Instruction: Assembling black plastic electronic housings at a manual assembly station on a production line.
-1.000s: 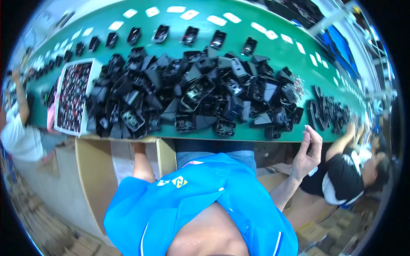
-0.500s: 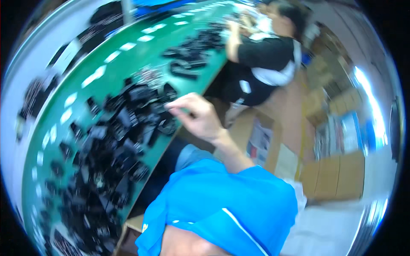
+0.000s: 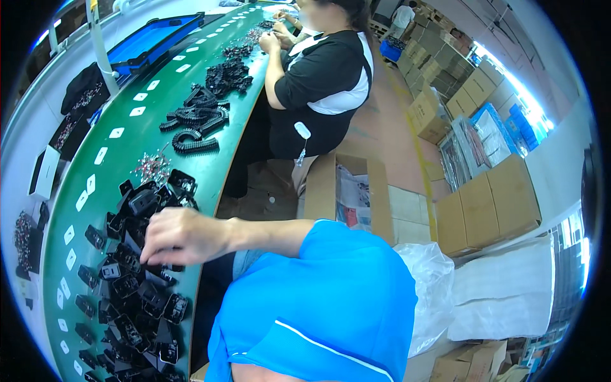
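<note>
Housings (image 3: 153,296) lie heaped on the green desk (image 3: 207,169) beneath the half-curled right hand (image 3: 184,237), hold unclear; left hand out of view.

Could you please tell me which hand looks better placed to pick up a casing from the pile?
Probably the right hand: it is right at the casings, though whether it touches any is unclear. The left hand is out of view, so its reach cannot be judged.

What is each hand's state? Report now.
Left hand: out of view, cannot be told.
Right hand: fingers curled over black housings; any hold cannot be told.
</note>
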`<action>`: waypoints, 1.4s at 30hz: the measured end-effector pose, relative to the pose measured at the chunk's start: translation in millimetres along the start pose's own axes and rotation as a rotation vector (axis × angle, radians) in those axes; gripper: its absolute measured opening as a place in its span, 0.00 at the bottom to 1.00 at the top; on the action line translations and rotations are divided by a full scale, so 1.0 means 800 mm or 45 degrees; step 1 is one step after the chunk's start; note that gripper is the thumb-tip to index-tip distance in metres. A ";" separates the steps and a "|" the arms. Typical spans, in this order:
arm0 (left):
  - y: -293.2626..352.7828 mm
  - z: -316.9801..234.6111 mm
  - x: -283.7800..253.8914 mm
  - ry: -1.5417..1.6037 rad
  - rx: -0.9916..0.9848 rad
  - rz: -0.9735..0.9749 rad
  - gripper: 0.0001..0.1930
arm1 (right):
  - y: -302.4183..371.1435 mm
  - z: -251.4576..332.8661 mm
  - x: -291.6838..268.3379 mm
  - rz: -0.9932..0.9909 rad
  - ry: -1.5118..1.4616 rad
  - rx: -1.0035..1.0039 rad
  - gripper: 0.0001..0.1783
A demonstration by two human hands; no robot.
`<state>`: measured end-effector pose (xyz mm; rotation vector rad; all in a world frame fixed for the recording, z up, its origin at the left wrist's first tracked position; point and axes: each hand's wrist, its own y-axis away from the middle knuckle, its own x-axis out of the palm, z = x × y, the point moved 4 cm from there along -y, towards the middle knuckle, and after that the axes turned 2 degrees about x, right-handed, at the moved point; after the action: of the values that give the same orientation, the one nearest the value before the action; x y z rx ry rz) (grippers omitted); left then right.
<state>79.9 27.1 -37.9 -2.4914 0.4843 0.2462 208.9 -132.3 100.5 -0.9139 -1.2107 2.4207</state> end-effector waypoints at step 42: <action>0.132 -0.318 0.236 0.215 0.590 1.861 0.20 | 0.902 -0.095 -0.088 -3.313 -1.107 0.987 0.14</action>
<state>228.2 -254.5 62.6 -1.2979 2.0640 0.3903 332.0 -559.9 -477.3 1.3710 -0.3603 0.4430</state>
